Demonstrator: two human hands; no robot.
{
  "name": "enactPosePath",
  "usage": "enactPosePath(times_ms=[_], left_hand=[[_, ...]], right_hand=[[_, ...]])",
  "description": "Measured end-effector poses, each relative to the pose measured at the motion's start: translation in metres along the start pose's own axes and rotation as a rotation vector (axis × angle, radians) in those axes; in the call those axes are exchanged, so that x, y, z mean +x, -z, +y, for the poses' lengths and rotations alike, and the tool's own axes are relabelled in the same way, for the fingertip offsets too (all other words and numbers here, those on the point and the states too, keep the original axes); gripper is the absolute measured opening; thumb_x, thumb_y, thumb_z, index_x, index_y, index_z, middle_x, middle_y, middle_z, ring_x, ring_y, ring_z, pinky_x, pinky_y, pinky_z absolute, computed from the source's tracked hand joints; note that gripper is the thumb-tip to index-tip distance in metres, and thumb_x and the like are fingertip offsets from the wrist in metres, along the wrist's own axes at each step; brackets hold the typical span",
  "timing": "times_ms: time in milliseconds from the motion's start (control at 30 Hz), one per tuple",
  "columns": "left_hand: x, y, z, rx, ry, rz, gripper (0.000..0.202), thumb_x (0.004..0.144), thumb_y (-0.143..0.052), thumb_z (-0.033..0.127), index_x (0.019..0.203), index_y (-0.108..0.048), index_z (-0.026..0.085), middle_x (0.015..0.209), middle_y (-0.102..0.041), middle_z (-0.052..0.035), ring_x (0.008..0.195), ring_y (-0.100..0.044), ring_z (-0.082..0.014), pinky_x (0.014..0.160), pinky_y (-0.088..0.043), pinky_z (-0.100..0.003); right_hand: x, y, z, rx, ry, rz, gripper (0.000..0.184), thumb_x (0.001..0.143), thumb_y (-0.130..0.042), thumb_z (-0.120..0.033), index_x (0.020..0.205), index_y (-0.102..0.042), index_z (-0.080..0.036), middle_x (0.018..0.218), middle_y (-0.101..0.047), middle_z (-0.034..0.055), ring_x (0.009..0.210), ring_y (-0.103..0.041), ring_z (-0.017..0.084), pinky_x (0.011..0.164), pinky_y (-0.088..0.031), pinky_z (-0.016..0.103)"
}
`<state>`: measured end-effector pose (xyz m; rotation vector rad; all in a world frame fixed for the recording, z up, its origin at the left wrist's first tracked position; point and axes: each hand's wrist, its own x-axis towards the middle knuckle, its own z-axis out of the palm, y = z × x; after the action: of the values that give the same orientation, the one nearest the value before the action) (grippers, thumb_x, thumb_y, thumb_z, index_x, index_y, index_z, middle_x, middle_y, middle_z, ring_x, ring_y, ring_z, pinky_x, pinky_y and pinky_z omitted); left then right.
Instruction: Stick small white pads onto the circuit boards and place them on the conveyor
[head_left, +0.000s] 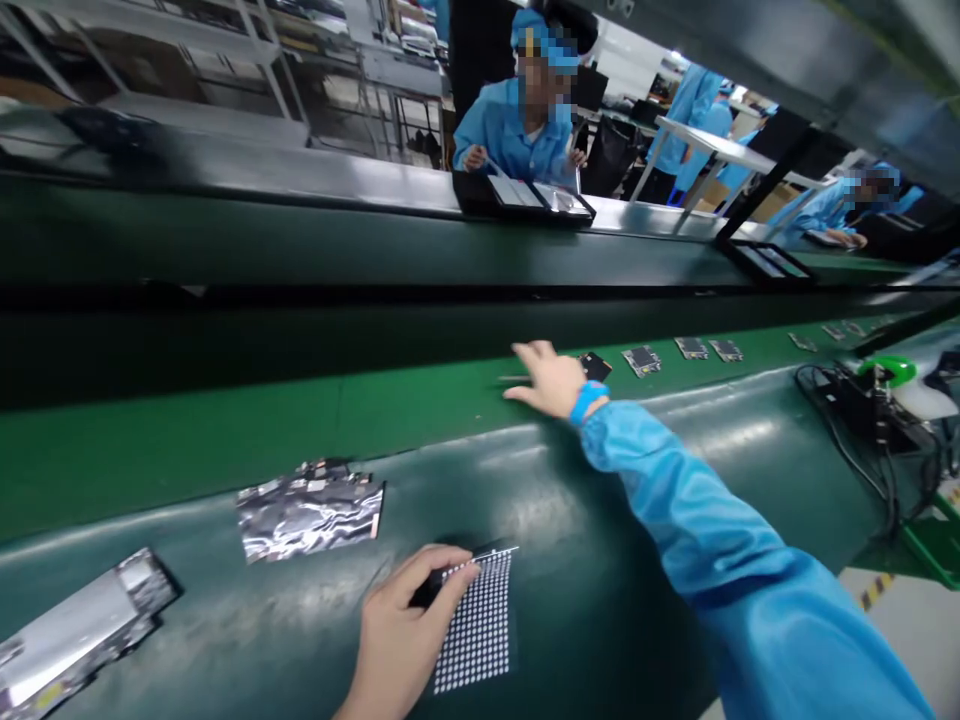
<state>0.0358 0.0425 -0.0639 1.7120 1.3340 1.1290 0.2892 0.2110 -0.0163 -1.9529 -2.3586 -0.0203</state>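
One dotted sheet (480, 625) now seen, two silvery assemblies (311, 520), three nearer grey boards (691, 348) counted, farther ones blurred, two black trays (474, 194).

A dark green tabletop (615, 610) spread across the foreground, glossy with pale patches of reflected light, and a brighter green strip (420, 395) ran along its far edge. Beyond stood a long ledge (330, 178) with a shiny top. Pale metal shelving (214, 115) filled the upper left; a white table (724, 150) stood at upper right, beneath a grey overhead panel (750, 50). Yellow-and-black tape (876, 592) marked the light floor (915, 610) at lower right.
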Motion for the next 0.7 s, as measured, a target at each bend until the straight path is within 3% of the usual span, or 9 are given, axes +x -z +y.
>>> enactPosePath(times_ms=[100,167,233,333,433,500,567,633,700], left_hand=[[0.0,-0.001,-0.001,-0.007,-0.004,0.004,0.017,0.081,-0.073,0.038,0.072,-0.076,0.025,0.073,-0.079,-0.0003,0.065,-0.076,-0.0187,0.064,-0.062,-0.025],[0.0,-0.001,0.0,-0.016,0.002,-0.004,0.016,0.082,-0.072,0.037,0.072,-0.076,0.024,0.073,-0.079,-0.0006,0.066,-0.076,-0.0187,0.065,-0.062,-0.025],[0.0,-0.001,0.002,-0.016,0.016,-0.016,0.015,0.082,-0.072,0.036,0.073,-0.076,0.024,0.074,-0.079,-0.0011,0.066,-0.075,-0.0189,0.065,-0.062,-0.026],[0.0,0.0,0.005,-0.006,0.038,-0.022,0.015,0.082,-0.072,0.034,0.073,-0.076,0.023,0.075,-0.079,-0.0019,0.067,-0.075,-0.0192,0.066,-0.062,-0.027],[0.0,0.0,0.008,-0.012,0.044,-0.023,0.013,0.081,-0.072,0.033,0.074,-0.076,0.023,0.075,-0.078,-0.0018,0.067,-0.074,-0.0187,0.067,-0.061,-0.027],[0.0,0.0,0.01,-0.029,0.046,-0.028,0.012,0.082,-0.072,0.031,0.074,-0.076,0.022,0.074,-0.078,-0.0017,0.066,-0.073,-0.018,0.066,-0.061,-0.027],[-0.001,0.0,0.011,-0.045,0.059,-0.034,0.01,0.082,-0.072,0.029,0.075,-0.076,0.022,0.074,-0.077,-0.0015,0.066,-0.073,-0.0173,0.067,-0.06,-0.027],[-0.002,0.0,0.011,-0.057,0.079,-0.042,0.009,0.082,-0.072,0.027,0.076,-0.076,0.021,0.075,-0.077,-0.0019,0.067,-0.072,-0.0172,0.068,-0.06,-0.027],[-0.003,-0.001,0.012,-0.068,0.094,-0.053,0.009,0.083,-0.072,0.027,0.077,-0.076,0.021,0.076,-0.078,-0.0024,0.069,-0.072,-0.0177,0.068,-0.06,-0.028]], right_hand=[[-0.026,0.005,0.084,-0.169,-0.293,-0.069,0.063,0.09,-0.06,-0.062,0.132,-0.06,-0.015,0.124,-0.064,0.021,0.096,-0.072,0.036,0.077,-0.053,0.041],[-0.038,0.007,0.11,-0.186,-0.325,-0.064,0.049,0.093,-0.059,-0.054,0.118,-0.068,-0.013,0.115,-0.068,0.0216,0.093,-0.072,0.036,0.075,-0.051,0.04],[-0.045,0.012,0.115,-0.187,-0.325,-0.036,0.036,0.098,-0.052,-0.043,0.109,-0.07,-0.014,0.11,-0.069,0.0205,0.089,-0.071,0.033,0.072,-0.048,0.037],[-0.048,0.023,0.096,-0.046,-0.303,0.122,0.034,0.1,-0.043,-0.036,0.09,-0.069,-0.017,0.092,-0.07,0.0121,0.078,-0.066,0.024,0.067,-0.042,0.032],[-0.054,0.022,0.057,0.482,-0.265,0.286,0.045,0.096,-0.049,-0.047,0.059,-0.049,-0.02,0.057,-0.049,-0.001,0.057,-0.047,0.015,0.055,-0.032,0.028],[-0.064,0.01,0.025,0.83,-0.266,0.222,0.052,0.089,-0.056,-0.053,0.053,-0.034,-0.023,0.05,-0.034,-0.0059,0.05,-0.034,0.011,0.05,-0.026,0.027],[-0.077,-0.005,-0.005,1.006,-0.267,0.077,0.053,0.086,-0.06,-0.054,0.052,-0.033,-0.023,0.048,-0.031,-0.0072,0.049,-0.031,0.01,0.05,-0.024,0.026],[-0.094,-0.016,-0.025,1.019,-0.226,-0.037,0.046,0.086,-0.061,-0.051,0.054,-0.046,-0.021,0.051,-0.043,-0.0053,0.051,-0.039,0.011,0.052,-0.031,0.027],[-0.11,-0.016,-0.034,0.938,-0.186,-0.018,0.032,0.088,-0.062,-0.046,0.071,-0.064,-0.019,0.066,-0.062,0.0,0.061,-0.053,0.016,0.061,-0.042,0.03]])
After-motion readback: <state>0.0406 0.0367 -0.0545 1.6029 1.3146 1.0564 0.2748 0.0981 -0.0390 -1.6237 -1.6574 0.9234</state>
